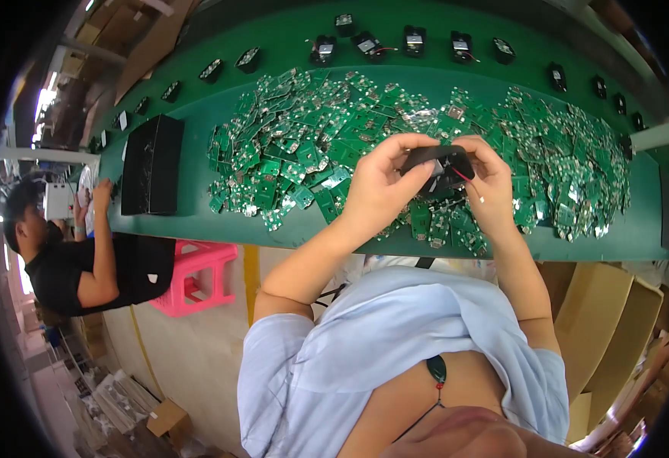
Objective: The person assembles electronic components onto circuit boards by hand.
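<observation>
Between my two hands, above the near part of the bench, is a black plastic housing (456,162) with a red wire and a small silvery part on it. My left hand (388,177) grips its left side, thumb laid across the face. On its right side, the fingers of my right hand (490,182) are curled round the edge, close to the red wire. Beneath and around both hands lies a wide heap of small green circuit boards (304,141). What the fingertips touch behind the housing is hidden.
Along the far green belt (289,47) stand several similar black housings (414,41). A black box (151,166) sits at the bench's left. Beyond it, a co-worker (67,259) works near a pink stool (197,276). Cardboard (601,328) stands at the right, below the bench edge.
</observation>
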A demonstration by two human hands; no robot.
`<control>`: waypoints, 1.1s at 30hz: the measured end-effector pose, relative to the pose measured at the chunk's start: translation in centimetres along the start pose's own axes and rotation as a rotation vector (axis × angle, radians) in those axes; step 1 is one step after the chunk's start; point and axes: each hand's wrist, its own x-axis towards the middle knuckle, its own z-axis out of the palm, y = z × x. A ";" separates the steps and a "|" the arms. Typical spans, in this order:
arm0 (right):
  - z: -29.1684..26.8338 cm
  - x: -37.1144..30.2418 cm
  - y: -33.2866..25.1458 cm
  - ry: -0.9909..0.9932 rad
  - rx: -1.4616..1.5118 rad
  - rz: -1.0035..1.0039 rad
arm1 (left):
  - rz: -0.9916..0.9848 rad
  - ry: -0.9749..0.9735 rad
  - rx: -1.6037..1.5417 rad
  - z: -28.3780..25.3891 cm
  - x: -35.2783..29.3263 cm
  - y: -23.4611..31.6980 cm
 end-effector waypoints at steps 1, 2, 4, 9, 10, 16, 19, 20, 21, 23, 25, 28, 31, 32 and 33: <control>0.1 -0.5 0.0 0.060 0.028 -0.019 | -0.027 -0.028 0.034 0.3 -0.3 0.0; 0.1 -1.0 0.0 0.120 0.056 -0.038 | -0.028 -0.051 0.046 0.7 -0.5 -0.2; -0.3 -1.9 -0.2 0.194 0.096 0.015 | -0.022 -0.018 -0.021 1.5 -0.9 -0.6; -2.2 -4.0 -1.7 0.293 -0.007 -0.097 | -0.076 0.011 -0.045 2.5 -0.6 -1.0; -2.4 -4.4 -1.9 0.269 -0.042 -0.166 | -0.075 -0.001 -0.042 2.8 -0.5 -0.9; -3.7 -5.5 -3.8 0.326 0.068 -0.070 | -0.066 0.022 -0.026 3.9 0.8 -0.6; -3.1 -5.7 -4.4 0.230 0.070 -0.061 | -0.062 0.020 -0.026 4.9 1.6 -0.6; -3.3 -5.5 -4.5 0.238 0.067 -0.060 | -0.056 0.022 -0.011 5.2 1.9 -0.6; -3.5 -5.2 -4.6 0.238 0.027 -0.060 | -0.059 0.019 -0.012 5.4 2.1 -0.8; -4.0 -4.9 -4.6 0.251 0.000 -0.050 | -0.002 0.036 0.034 5.9 2.5 -1.2; -4.6 -4.6 -4.5 0.259 -0.031 -0.051 | -0.027 0.023 0.061 6.3 3.2 -1.2; -5.8 -3.9 -4.5 0.262 -0.076 -0.038 | -0.030 0.033 0.115 7.1 4.0 -1.5; -7.4 -3.3 -4.3 0.237 -0.160 0.012 | -0.032 -0.016 0.143 7.5 4.7 -1.8; -8.0 -3.2 -4.2 0.210 -0.229 0.045 | -0.018 -0.041 0.136 7.8 5.0 -1.9; -8.3 -3.1 -4.4 0.211 -0.224 0.053 | -0.008 -0.066 0.129 8.1 5.0 -1.8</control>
